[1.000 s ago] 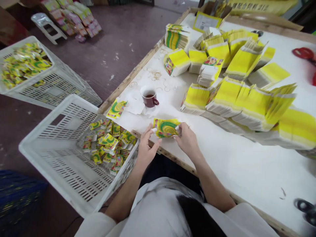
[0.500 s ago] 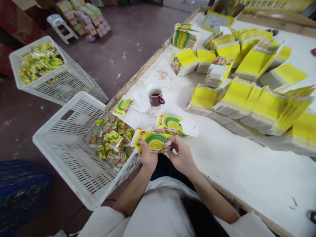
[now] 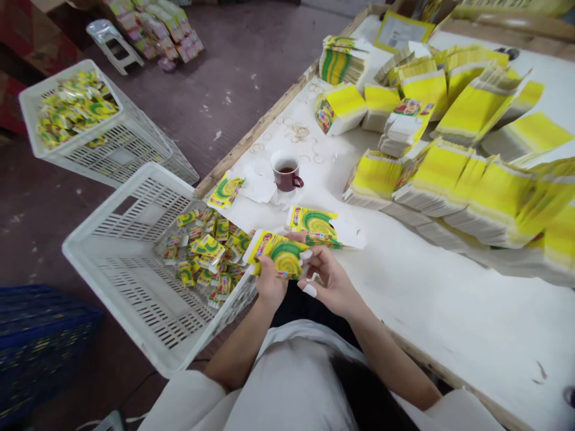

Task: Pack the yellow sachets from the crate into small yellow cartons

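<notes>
My left hand (image 3: 269,282) grips a flat yellow-and-green printed carton (image 3: 279,255) just over the table's front edge. My right hand (image 3: 330,281) pinches the carton's right end, fingers curled on it. A small pile of the same flat cartons (image 3: 314,224) lies on the white table (image 3: 440,299) just beyond my hands. To the left, below the table edge, a white slatted crate (image 3: 135,281) holds several folded yellow-green cartons (image 3: 204,251).
A maroon cup (image 3: 287,173) with dark liquid stands on paper. One loose carton (image 3: 226,190) lies at the table corner. Large stacks of yellow flat cartons (image 3: 449,173) cover the table's far side. Rubber bands (image 3: 299,131) lie scattered. A second crate (image 3: 90,131) sits on the floor.
A second ago both hands touched the pile on the table. They have since lifted one carton off it and drawn it toward my body, with the right hand now closing on its end.
</notes>
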Tool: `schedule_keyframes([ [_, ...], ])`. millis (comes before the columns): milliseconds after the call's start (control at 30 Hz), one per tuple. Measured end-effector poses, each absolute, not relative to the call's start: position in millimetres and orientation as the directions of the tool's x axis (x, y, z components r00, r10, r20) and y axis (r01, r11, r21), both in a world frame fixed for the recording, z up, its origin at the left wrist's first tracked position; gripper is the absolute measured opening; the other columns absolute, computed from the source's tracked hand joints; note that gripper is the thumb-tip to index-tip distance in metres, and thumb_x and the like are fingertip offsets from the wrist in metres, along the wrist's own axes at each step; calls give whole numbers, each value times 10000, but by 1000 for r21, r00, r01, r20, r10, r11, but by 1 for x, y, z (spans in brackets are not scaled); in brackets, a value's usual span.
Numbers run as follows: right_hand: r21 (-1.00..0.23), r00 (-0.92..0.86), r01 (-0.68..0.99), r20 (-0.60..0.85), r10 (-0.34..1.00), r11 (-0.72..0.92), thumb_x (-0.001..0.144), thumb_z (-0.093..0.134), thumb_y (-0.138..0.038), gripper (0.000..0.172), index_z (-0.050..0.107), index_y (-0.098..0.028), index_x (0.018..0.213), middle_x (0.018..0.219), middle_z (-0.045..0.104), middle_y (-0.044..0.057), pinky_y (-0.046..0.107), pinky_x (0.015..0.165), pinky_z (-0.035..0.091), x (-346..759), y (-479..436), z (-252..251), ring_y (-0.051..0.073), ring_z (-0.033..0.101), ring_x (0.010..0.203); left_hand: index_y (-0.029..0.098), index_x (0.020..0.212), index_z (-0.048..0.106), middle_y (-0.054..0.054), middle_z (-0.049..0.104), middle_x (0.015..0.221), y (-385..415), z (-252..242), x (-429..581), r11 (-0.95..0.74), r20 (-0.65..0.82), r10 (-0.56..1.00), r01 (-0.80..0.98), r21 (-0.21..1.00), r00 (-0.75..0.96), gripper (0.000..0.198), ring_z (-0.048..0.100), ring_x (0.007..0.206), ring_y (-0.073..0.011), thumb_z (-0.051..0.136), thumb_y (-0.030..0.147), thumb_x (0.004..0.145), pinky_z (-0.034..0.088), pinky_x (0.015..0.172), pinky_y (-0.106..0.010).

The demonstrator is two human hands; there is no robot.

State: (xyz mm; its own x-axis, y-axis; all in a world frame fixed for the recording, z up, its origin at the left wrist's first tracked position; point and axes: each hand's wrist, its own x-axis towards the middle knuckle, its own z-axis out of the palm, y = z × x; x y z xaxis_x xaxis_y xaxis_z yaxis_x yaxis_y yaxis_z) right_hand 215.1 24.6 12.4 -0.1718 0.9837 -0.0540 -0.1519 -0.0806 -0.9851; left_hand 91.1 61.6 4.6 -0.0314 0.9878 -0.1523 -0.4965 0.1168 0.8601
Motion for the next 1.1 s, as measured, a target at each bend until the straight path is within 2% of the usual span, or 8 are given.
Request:
schedule_keyframes([
  [133, -1000, -221, -22, -10, 975, -15, 799, 755, -284, 467, 475, -256, 1173, 948, 568, 4, 291, 752, 476, 205, 19, 13, 154, 546, 830, 227, 814, 579, 17, 513, 698, 69, 18, 96, -30, -46, 993, -624, 781, -105, 640, 532, 628, -139, 579, 856, 692, 543, 682, -294],
  [300, -999, -25, 16, 46, 999, 47, 824, 713, -235, 363, 529, -258, 1136, 848, 521, -30, 253, 660, 459, 210, 23, 11, 128, 514, 721, 237, 940, 660, -47, 663, 858, 67, 13, 94, 76, -71, 997, -532, 844, 29, 779, 642, 813, -222, 666, 894, 522, 566, 710, -326],
  [533, -970, 73, 171, 189, 979, 174, 899, 615, -185, 71, 641, -226, 952, 861, 683, 14, 281, 678, 512, 244, 25, 14, 161, 640, 760, 208, 861, 742, -16, 765, 828, 61, -3, 81, 41, -54, 998, -348, 937, -26, 238, 712, 794, -168, 792, 428, 787, 557, 795, -285],
  [600, -908, 38, 311, 306, 951, 280, 899, 591, -122, 152, 659, -233, 977, 837, 709, 11, 298, 704, 516, 255, 25, 19, 166, 645, 758, 211, 948, 750, -43, 781, 893, 65, 3, 71, 32, -10, 998, -345, 938, 66, 340, 727, 841, -203, 769, 510, 786, 563, 823, -325],
  [733, -646, -219, 589, 452, 865, 486, 913, 580, -80, 226, 695, -256, 993, 889, 740, 27, 345, 802, 492, 272, 27, 35, 190, 611, 855, 239, 1319, 595, -140, 660, 1337, 77, 25, 44, 31, 77, 916, -261, 965, 393, 915, 649, 1180, -326, 677, 827, 623, 500, 1010, -459],
  [867, -500, -369, 650, 450, 813, 572, 918, 589, -127, 229, 693, -295, 1032, 971, 722, 20, 469, 1069, 395, 263, 23, 35, 222, 592, 1003, 208, 1405, 482, -153, 622, 1363, 74, 36, 43, -23, -176, 765, 299, 954, 619, 1009, 594, 1238, -364, 898, 557, 555, 457, 1055, -485],
  [1000, -727, 56, 602, 451, 891, 330, 884, 644, -273, 577, 454, -294, 1429, 1422, 501, 122, 588, 1183, 271, 250, 19, 15, 328, 425, 1360, 197, 1375, 431, -110, 675, 1185, 60, 29, 59, -62, -182, 876, 478, 876, 447, 760, 666, 1063, -303, 789, 372, 728, 522, 928, -424],
  [1100, -961, 171, 241, 183, 968, 139, 907, 619, -421, 689, 330, -265, 1513, 1508, 436, 142, 554, 1151, 364, 244, 18, 6, 331, 419, 1399, 202, 1388, 359, -123, 655, 1203, 53, 20, 67, -150, -85, 898, 480, 864, 433, 777, 670, 1055, -294, 764, 349, 740, 532, 897, -404],
])
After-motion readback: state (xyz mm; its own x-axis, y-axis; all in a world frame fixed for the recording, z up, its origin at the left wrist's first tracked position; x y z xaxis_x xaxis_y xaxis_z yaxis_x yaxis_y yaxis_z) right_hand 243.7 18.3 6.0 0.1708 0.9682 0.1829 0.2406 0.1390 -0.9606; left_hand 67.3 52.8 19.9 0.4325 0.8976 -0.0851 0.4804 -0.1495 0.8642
